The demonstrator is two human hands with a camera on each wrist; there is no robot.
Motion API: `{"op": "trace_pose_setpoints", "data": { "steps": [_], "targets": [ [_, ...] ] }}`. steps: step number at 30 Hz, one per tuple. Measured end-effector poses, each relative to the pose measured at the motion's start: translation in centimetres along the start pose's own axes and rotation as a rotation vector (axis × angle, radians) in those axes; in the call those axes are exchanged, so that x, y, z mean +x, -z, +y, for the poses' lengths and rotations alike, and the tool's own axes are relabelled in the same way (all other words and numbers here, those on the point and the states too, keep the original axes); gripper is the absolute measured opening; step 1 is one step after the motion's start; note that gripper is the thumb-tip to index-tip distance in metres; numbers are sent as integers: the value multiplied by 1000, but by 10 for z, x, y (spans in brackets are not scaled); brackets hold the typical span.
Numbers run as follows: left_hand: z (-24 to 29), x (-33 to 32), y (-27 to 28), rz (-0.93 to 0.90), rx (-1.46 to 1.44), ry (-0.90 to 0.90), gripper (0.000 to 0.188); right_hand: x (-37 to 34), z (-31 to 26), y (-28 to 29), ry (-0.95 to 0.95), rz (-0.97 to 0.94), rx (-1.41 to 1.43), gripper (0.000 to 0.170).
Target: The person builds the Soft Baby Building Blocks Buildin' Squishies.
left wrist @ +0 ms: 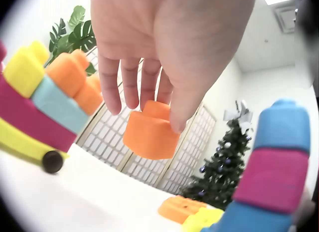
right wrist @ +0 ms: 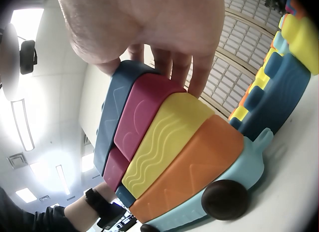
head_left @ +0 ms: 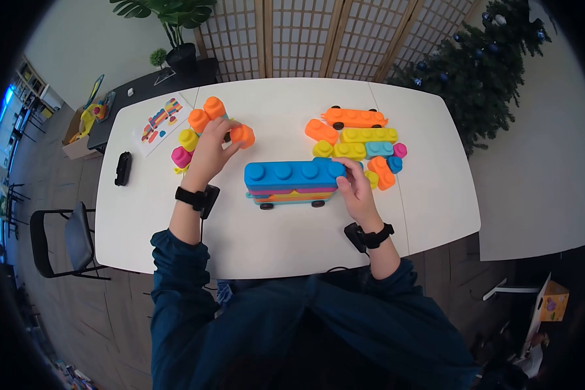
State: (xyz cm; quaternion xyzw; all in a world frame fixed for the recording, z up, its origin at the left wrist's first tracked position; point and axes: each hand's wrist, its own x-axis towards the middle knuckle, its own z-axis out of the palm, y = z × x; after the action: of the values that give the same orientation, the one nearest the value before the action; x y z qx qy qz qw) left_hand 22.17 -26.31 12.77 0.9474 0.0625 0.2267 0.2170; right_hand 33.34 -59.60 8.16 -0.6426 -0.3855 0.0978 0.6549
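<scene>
My left hand pinches a small orange toy building block between thumb and fingertips, held above the table. Left of it stands a wheeled toy block car stacked in yellow, magenta, light blue and orange, partly hidden by the hand in the head view. In the table's middle stands another stacked block car, with a light blue wheeled base, orange, yellow and magenta layers and a long blue studded block on top. My right hand grips this stack's right end near the top, thumb on the near side.
At the right lie loose blocks in several colours, among them a yellow block and an orange wheeled base. A picture sheet lies at the back left, and a black object near the table's left edge.
</scene>
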Motion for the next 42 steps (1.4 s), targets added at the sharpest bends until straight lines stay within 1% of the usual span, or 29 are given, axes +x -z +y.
{"op": "trace_pose_setpoints", "data": {
  "steps": [2,3,5,6,9,10,12,13,14,16,23,25,26,27,28,29,30,31,32,33,34,35,36,38,39,41,42],
  "targets": [
    [27,-1,23,109,-229,-10,35,0,-1,0,0,-2,-5,38],
    [41,-2,35,109,-229,-10,35,0,-1,0,0,-3,-5,38],
    [65,-6,59,121,-381,-70,37,0,-1,0,-4,0,-13,39],
    [72,-9,69,121,-382,-69,37,0,-1,0,-5,-1,-13,39],
    [89,-13,88,-108,-346,-187,37,0,-2,-1,-1,0,-9,39],
    [91,-14,85,-107,-345,-186,37,0,-2,-1,1,3,-11,39],
    [93,-15,78,-195,-359,-170,36,1,-1,-2,4,6,-11,39],
    [92,-15,74,-208,-329,-142,34,1,-1,-2,8,8,-11,39],
    [91,-16,71,-209,-329,-142,34,0,-1,-2,11,10,-11,39],
    [87,-18,66,-208,-332,-107,41,0,0,-2,8,12,-11,39],
    [81,-30,57,-159,-407,-52,42,0,1,-1,10,8,-7,39],
    [77,-32,54,-164,-409,-76,55,0,1,-1,7,7,-6,40],
    [79,-35,52,-165,-409,-78,55,0,0,0,4,5,-6,40],
    [82,-38,48,-106,-425,-95,63,1,0,2,5,6,-7,40],
    [84,-42,45,-48,-441,-113,71,2,1,6,-39,-17,30,43],
    [81,-48,40,-48,-440,-115,71,2,1,9,-85,-39,67,47],
    [76,-55,32,-87,-465,-19,79,2,2,11,-83,-37,67,47],
    [70,-61,24,-126,-488,77,87,1,3,13,-133,-59,42,48],
    [64,-65,17,-126,-488,75,87,0,5,14,-183,-83,16,50],
    [59,-70,9,-203,-473,171,85,1,6,16,-182,-84,15,50],
    [52,-74,1,-280,-456,268,84,1,8,18,-218,-186,-149,49],
    [46,-77,-6,-294,-426,287,77,1,10,19,-254,-288,-312,49],
    [43,-79,-11,-294,-427,288,77,1,15,18,-254,-289,-312,49],
    [39,-80,-18,-314,-439,320,56,1,21,12,-241,-297,-348,44],
    [39,-81,-20,-314,-440,319,56,1,22,10,-240,-297,-349,44],
    [42,-82,-22,-257,-512,292,45,5,18,6,-211,-307,-414,46],
    [43,-79,-20,-255,-511,289,45,9,14,6,-208,-306,-415,46]
  ]
}}
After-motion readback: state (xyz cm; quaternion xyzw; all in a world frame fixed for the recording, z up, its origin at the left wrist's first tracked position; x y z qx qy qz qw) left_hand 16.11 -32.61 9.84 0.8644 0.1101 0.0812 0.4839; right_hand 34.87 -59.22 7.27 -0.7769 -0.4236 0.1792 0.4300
